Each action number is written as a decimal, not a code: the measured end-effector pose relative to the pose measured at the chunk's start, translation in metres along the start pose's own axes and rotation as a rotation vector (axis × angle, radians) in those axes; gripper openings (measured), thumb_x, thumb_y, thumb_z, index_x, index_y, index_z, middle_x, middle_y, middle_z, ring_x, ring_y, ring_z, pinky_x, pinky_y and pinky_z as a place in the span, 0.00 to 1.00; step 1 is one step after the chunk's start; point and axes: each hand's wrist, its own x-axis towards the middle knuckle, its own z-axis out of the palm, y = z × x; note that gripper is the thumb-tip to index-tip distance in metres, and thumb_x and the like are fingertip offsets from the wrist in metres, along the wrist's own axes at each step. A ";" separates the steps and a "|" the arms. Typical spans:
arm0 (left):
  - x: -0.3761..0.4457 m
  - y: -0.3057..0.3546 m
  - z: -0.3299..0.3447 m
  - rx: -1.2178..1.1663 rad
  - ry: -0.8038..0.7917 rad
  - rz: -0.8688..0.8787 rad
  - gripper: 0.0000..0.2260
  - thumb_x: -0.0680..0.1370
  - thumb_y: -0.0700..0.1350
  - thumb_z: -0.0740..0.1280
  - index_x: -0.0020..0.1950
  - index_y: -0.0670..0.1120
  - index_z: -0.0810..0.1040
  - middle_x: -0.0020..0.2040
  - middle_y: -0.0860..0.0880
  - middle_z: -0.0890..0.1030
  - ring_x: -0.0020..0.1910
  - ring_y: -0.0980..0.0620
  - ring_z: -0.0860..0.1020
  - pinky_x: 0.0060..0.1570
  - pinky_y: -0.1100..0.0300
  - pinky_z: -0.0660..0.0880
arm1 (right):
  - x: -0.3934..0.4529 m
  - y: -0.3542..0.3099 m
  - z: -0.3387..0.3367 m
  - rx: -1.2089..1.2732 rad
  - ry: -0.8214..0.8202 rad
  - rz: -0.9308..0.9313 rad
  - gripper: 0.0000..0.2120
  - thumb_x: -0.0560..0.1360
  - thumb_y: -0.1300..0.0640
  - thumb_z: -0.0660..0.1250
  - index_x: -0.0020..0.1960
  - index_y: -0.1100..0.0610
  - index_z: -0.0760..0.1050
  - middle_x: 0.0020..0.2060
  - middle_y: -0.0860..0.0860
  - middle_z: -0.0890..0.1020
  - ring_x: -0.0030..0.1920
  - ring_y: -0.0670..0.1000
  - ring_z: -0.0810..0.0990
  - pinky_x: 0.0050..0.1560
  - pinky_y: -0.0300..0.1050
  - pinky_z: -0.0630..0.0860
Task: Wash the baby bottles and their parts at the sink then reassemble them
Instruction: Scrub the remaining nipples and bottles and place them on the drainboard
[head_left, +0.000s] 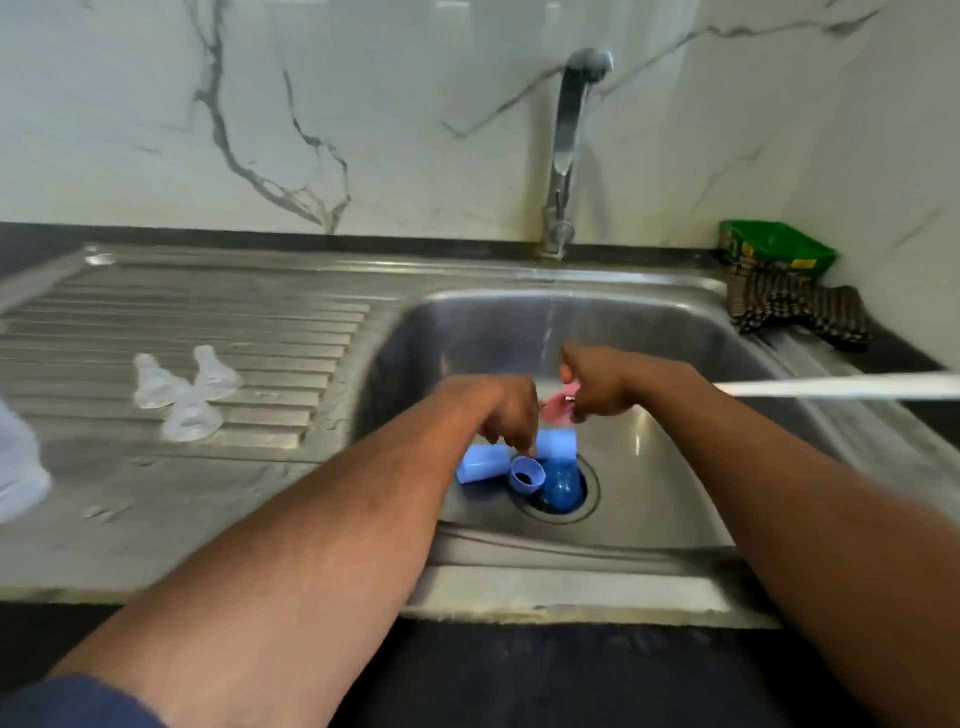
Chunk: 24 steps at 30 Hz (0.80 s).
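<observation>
Over the steel sink (649, 467), my right hand (597, 384) grips a small pink bottle part (558, 402) under the running water (548, 332). My left hand (506, 410) hangs beside it, fingers pointing down toward the blue parts below; I cannot tell whether it touches the pink part. By the drain lie two pale blue caps (483, 464) (557, 444), a blue ring (527, 474) and a dark blue piece (561, 488). Three clear silicone teats (156, 382) (213, 366) (189, 415) stand on the drainboard (260, 322) to the left.
The tap (566, 145) rises behind the basin against a marble wall. A green tub (776, 249) and a brown patterned cloth (795, 306) sit at the back right. A white object (21, 467) shows at the left edge, and a white strip (841, 387) crosses the right.
</observation>
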 end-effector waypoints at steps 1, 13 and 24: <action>0.007 0.001 0.001 0.003 0.031 0.043 0.07 0.73 0.43 0.74 0.50 0.44 0.85 0.50 0.46 0.85 0.50 0.45 0.83 0.49 0.52 0.81 | 0.003 -0.001 0.000 0.005 -0.006 -0.011 0.18 0.71 0.62 0.75 0.51 0.56 0.67 0.48 0.56 0.76 0.44 0.54 0.75 0.37 0.43 0.71; 0.020 0.008 0.019 0.270 0.088 0.048 0.10 0.69 0.49 0.77 0.46 0.54 0.79 0.52 0.54 0.81 0.52 0.50 0.79 0.52 0.53 0.77 | 0.003 0.002 0.005 0.082 -0.124 0.078 0.16 0.71 0.62 0.74 0.26 0.55 0.76 0.28 0.54 0.76 0.24 0.50 0.68 0.18 0.32 0.62; 0.024 0.018 0.036 0.592 -0.108 0.014 0.17 0.77 0.56 0.68 0.64 0.51 0.77 0.61 0.49 0.76 0.55 0.46 0.76 0.54 0.52 0.75 | -0.005 -0.008 -0.002 0.134 0.005 0.092 0.10 0.63 0.57 0.77 0.31 0.57 0.77 0.22 0.51 0.74 0.27 0.52 0.72 0.29 0.39 0.69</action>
